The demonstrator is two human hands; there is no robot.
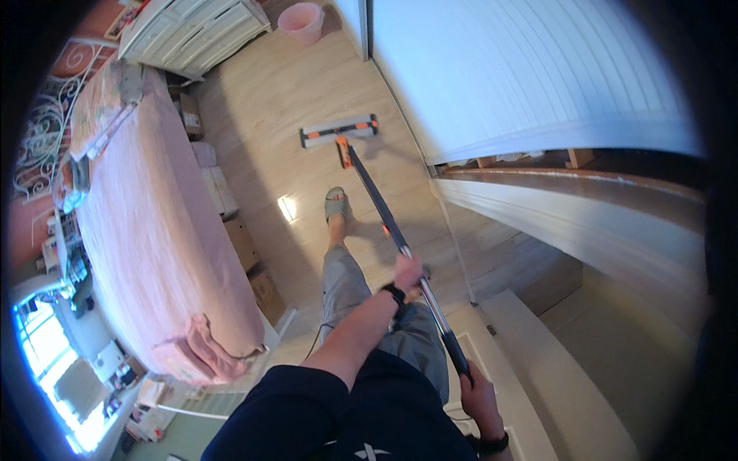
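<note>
I hold a long flat mop with a dark metal pole and a grey-and-orange rectangular head [339, 130] in both hands. My left hand [407, 273] grips the pole partway down, its fingers [403, 268] curled shut around the shaft, so the pole runs through the fist and goes on forward and down toward the floor. A black band sits on that wrist. My right hand [478, 399] closes around the black grip near the top end of the pole, close to my body; its fingers wrap the handle, which comes out of the fist just above the knuckles. The two hands are well apart along the shaft.

The mop head lies flat on the pale wooden floor [261, 115], well ahead of my fingers and beyond my foot in a grey-green slipper [335, 203], which stands between the head and my hands. The head sits crosswise to the pole, near the base of a white panelled wardrobe door [500, 69].

To my left stands a bed with a pink cover [154, 230], with cardboard boxes [246, 246] tucked along its lower edge. A pink plastic bucket [300, 21] stands on the floor far ahead, beside a white chest of drawers [192, 31].
</note>
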